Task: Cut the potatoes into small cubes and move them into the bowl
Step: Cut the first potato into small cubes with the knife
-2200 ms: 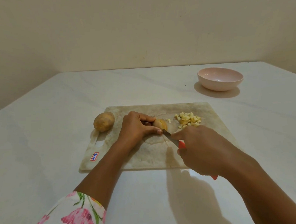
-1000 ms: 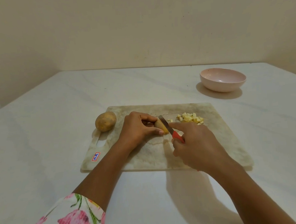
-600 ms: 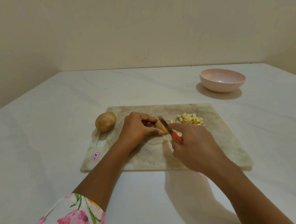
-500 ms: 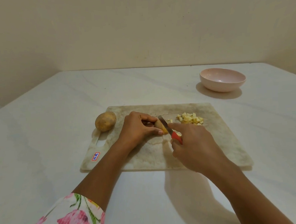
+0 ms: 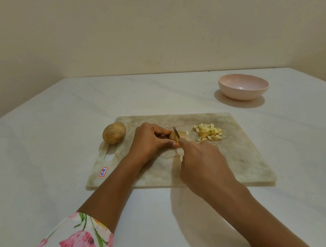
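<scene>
**A:** Start close in. What are the hands doing?

**B:** Past the flowered sleeve [image 5: 74,241], the right hand [image 5: 202,163] is closed round a knife [image 5: 175,132]. The handle is hidden under the palm and only the blade shows, pointing away from the knuckles. Just to its left, the left hand [image 5: 150,141] is curled over a potato piece [image 5: 173,136], pinning it with thumb and fingertips to the cutting board [image 5: 236,157].

**A:** And the blade?

**B:** It's set into the piece right beside the left fingertips. There's little potato between edge and fingers.

**A:** How will that piece handle?

**B:** My guess is firm and dense, so it takes a real push rather than a stroke. The cut face is probably wet and starchy, and the skin side is rounded, so it may rock or skid. I'd rest it on a flat cut face and hold it from above, fingertips tucked back from the blade.

**A:** What's beyond the hands?

**B:** A heap of cubes [image 5: 209,133] lies just past the right hand and a touch to its right, with one stray bit between the heap and the blade. They look light and loose, easier to scrape or scoop than to pick up singly. A whole potato [image 5: 114,133] sits left of the left hand at the board's edge, uncut. It's round enough to roll.

**A:** The bowl?

**B:** The bowl [image 5: 240,96] is well beyond the right hand, off the board on the table [image 5: 45,149]. It looks to have nothing in it, so all the moving is yet to do.
</scene>
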